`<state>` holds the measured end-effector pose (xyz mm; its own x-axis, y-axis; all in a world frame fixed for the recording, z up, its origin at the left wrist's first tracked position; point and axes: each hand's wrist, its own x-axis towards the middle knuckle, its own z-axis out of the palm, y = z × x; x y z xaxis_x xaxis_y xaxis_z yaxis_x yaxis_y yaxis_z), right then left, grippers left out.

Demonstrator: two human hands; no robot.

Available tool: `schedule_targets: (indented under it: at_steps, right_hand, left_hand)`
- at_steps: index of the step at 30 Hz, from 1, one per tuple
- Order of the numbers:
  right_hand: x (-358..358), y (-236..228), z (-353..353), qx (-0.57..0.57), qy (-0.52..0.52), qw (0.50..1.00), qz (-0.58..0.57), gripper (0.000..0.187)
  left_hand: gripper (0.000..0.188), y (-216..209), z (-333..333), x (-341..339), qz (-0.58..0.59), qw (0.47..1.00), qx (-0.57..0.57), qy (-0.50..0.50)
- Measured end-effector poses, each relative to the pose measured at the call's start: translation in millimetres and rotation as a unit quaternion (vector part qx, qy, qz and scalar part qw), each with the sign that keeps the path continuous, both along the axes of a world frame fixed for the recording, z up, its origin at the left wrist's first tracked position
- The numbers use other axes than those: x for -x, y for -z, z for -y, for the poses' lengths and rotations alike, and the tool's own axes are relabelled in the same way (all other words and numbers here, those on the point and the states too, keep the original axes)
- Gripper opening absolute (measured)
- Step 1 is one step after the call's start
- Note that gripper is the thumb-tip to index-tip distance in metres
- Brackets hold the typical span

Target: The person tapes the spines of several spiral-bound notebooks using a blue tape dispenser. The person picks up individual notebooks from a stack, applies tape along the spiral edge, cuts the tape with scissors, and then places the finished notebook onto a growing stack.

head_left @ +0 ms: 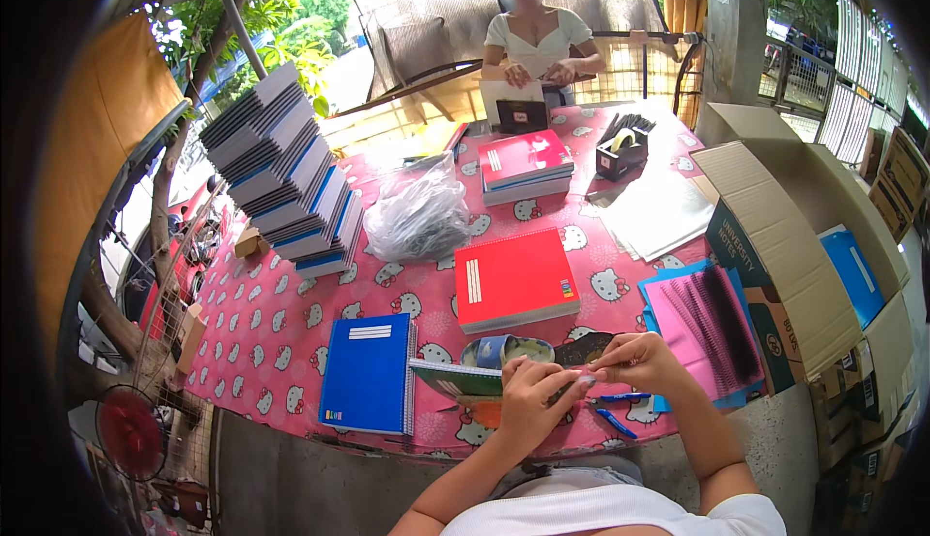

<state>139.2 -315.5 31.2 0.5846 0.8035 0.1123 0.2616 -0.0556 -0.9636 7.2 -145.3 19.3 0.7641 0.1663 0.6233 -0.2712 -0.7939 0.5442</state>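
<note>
Clasping the green notebook (453, 379) above the counter's (262, 318) near edge, the left hand (533, 400) meets the right hand (641, 362), fingertips pinched together, contents unclear; likely light and bendy, the notebook suits an edge hold.

Head cam, looking down across the table (291, 308) from its near edge

Left lens of a head-worn pair, just behind and above the near edge and tipped forward, so the wearer's left hand (533, 400) and right hand (641, 363) are up close, low in the view. It reaches past the far edge to a co-worker (536, 42) facing back this way (proper fisheye, so the near edge bows and the view's corners go black).
</note>
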Motion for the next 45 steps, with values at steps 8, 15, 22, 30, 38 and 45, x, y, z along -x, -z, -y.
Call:
schedule_targets:
  at_steps: [8, 15, 22, 30, 38, 45]
  right_hand:
    - [-6, 6, -1, -0.014, -0.02, 0.996, -0.082, 0.02]
    - [-6, -1, -4, 0.004, -0.05, 0.997, -0.06, 0.021]
    - [-7, -4, 1, 0.018, -0.041, 0.999, -0.018, 0.02]
    - [-9, -3, -3, 0.027, -0.042, 0.996, -0.069, 0.019]
    - [-5, 0, -2, -0.02, -0.04, 0.999, -0.006, 0.018]
    - [3, 3, -3, -0.016, 0.03, 0.998, 0.049, 0.017]
  left_hand:
    - [0.016, 4, 0, 2, 0.003, 1.0, 0.003, 0.013]
    - [0.016, 2, 0, 2, 0.013, 1.0, 0.001, 0.013]
    - [0.017, -2, -1, 1, 0.0, 1.0, 0.014, 0.021]
    - [0.018, 0, -5, -2, -0.014, 0.999, 0.02, 0.029]
    - [0.018, 1, -6, -1, -0.008, 0.999, 0.024, 0.02]
    - [0.014, 0, -3, -3, 0.005, 1.0, 0.012, 0.005]
